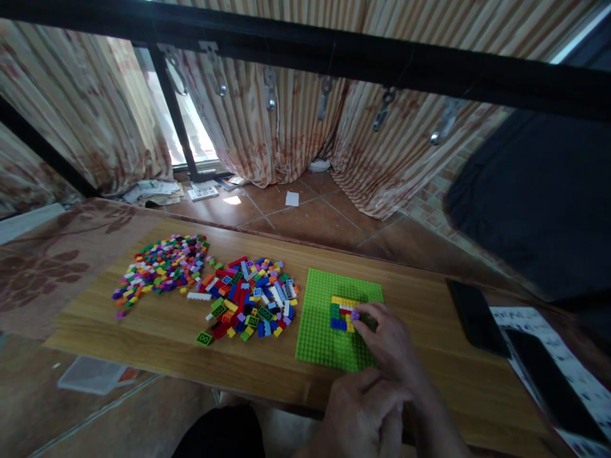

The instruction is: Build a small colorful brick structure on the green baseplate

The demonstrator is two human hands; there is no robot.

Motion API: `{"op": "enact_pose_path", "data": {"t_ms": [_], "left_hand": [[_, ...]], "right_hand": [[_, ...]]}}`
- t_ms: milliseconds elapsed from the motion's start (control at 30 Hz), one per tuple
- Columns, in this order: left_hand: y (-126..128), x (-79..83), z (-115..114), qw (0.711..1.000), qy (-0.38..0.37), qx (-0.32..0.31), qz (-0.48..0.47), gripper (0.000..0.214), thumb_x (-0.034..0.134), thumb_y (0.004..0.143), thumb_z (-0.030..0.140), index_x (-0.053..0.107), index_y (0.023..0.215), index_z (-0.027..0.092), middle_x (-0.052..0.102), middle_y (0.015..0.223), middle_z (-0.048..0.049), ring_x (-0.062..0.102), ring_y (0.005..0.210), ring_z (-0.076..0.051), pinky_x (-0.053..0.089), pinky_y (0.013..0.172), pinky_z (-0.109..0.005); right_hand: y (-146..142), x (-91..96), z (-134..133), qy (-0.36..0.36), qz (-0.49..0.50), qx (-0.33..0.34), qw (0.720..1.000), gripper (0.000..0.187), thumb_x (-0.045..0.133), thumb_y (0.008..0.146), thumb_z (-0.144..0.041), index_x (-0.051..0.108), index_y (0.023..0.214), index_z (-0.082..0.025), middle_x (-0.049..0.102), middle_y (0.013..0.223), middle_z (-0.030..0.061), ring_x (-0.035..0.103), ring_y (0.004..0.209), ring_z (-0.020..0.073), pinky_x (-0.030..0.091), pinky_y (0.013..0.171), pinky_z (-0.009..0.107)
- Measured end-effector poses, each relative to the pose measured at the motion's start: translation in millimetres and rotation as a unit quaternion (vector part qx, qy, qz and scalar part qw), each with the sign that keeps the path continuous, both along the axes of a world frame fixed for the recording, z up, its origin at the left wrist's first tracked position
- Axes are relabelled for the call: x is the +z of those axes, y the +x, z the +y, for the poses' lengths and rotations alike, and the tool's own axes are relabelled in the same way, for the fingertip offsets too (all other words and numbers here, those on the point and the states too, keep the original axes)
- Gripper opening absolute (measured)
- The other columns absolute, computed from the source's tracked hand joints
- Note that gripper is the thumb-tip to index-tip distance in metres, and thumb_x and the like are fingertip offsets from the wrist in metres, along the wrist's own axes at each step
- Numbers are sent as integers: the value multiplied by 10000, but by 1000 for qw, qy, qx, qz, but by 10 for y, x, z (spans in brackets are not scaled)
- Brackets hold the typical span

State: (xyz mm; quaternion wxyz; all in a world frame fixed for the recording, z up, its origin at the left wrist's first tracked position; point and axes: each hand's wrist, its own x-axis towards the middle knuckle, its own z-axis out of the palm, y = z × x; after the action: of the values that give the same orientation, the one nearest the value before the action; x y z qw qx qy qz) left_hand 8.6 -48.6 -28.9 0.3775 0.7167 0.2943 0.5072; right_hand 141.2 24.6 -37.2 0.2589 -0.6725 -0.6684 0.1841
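On the green baseplate (315, 318) several bricks form a small block, with yellow bricks (344, 300) along the far side, green ones on the left and a blue brick (338, 325) at the near corner. My right hand (389, 337) reaches over the plate's right part and pinches a small purple brick (354, 315) at the block's right side. Whether the purple brick is pressed down on the block, I cannot tell. Nearer to me, my left hand (360, 407) hovers at the table's front edge, fingers curled together; anything inside them is hidden.
Left of the plate lies a heap of larger mixed bricks (245, 299), and further left a pile of small bricks (165, 264). A dark phone-like slab (477, 317) and a printed sheet (548, 343) are at the right. A dark metal bar with hanging clips (305, 41) crosses above.
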Motion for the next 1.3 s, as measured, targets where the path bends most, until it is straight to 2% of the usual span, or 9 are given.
{"op": "enact_pose_path", "data": {"t_ms": [233,367,633,967,1133,1200,1300], "left_hand": [[-14,19,14,1000,12,-5,-7,251,441,834,98,654,960,133,659,782,-67,581,630,-113,436,573,-207],[-6,4,16,1000,-1,-10,-6,236,439,845,109,653,939,135,644,765,-60,565,623,-107,424,571,-206],[3,25,25,1000,6,-6,-10,235,430,842,101,652,915,124,638,750,-62,553,602,-101,415,553,-201],[-1,-10,18,1000,-4,-11,2,236,443,833,110,649,942,148,653,778,-56,586,637,-113,437,574,-208],[-2,-11,9,1000,4,-7,0,245,444,838,111,648,969,148,659,785,-61,590,628,-115,445,566,-208],[-6,-13,3,1000,2,-7,7,252,447,832,111,648,979,151,659,787,-63,594,634,-119,450,568,-211],[-11,-19,-3,1000,-1,-11,16,267,448,826,112,651,994,153,665,799,-69,605,641,-126,465,578,-218]], "right_hand": [[-46,-17,13,4,28,8,1000,198,536,845,-330,697,902,-228,668,954,50,605,910,213,461,858,377],[-82,-71,29,17,50,33,998,189,568,833,-332,718,902,-240,673,938,49,610,901,212,467,848,374],[-69,-177,66,16,78,34,996,180,608,814,-344,742,893,-253,663,934,54,612,887,209,473,838,381],[-90,-185,81,-5,107,1,994,165,650,762,-339,754,860,-257,642,913,42,609,839,195,465,787,360],[-73,-132,71,-32,112,-7,993,236,658,748,-393,751,918,-257,649,942,44,597,782,185,472,735,346],[-53,-103,68,-24,112,-30,993,276,623,778,-435,743,933,-240,666,923,51,594,751,185,475,722,347],[-19,-86,77,24,89,-97,991,353,558,814,-480,720,968,-206,667,934,78,591,753,200,480,722,360]]}}
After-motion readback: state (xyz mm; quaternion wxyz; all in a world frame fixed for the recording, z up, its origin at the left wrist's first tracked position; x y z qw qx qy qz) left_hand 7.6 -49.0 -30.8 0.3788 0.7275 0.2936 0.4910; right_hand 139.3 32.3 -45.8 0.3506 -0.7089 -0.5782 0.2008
